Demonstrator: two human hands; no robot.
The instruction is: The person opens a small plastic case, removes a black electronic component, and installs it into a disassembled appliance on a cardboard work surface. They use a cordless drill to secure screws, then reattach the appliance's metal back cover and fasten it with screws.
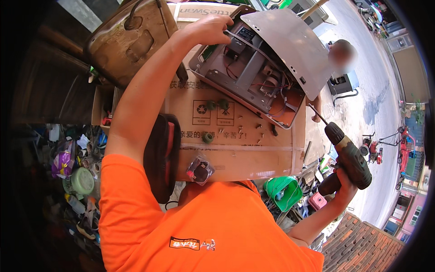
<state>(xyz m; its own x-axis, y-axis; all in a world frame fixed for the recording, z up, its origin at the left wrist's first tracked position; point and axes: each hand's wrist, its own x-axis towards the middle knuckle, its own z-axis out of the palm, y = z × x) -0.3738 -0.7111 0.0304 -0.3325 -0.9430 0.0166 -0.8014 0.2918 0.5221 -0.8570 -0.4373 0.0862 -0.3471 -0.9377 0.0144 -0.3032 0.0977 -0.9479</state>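
Note:
On a cardboard box [272, 158] lies an open metal housing [251, 75] with wires, a small motor-like part and a circuit board inside. Its grey flat cover [287, 41] stands tilted up along the far side. My left hand [213, 31] reaches across to the housing's far left corner, fingers and thumb closed around the rim. Off to the right, my right hand [346, 183] grips a dark green cordless drill [349, 156], its long bit pointing up and left toward the housing. Several small screws [240, 130] and green roll-like pieces [208, 137] lie on the cardboard.
A small bagged part [200, 170] and a black bag [163, 158] lie near me. Beyond the cover is another person, whose hand [316, 109] is beside the housing. A brown tank-like casing [136, 41] stands left; a green basket [283, 192] and clutter are below.

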